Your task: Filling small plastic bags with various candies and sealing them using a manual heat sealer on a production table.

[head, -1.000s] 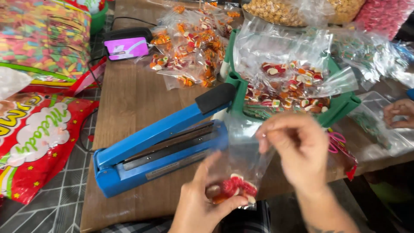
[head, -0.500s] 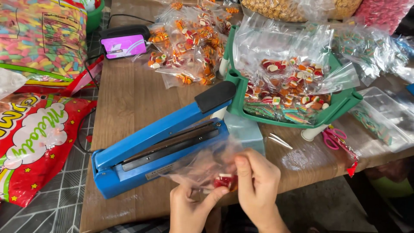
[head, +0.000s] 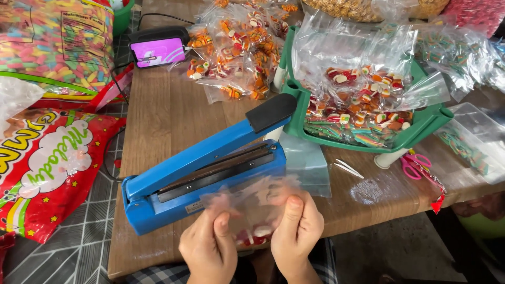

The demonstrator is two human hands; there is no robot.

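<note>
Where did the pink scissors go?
In the head view the pink scissors lie on the wooden table at the right, just below the green tray and beside its white leg.

Both hands pinch a small clear bag of red and white sweets at the near table edge; the left hand grips its left side, the right hand its right; just beyond lies a blue heat sealer, arm raised; a green tray of filled bags stands behind, pink scissors beside it.
</note>
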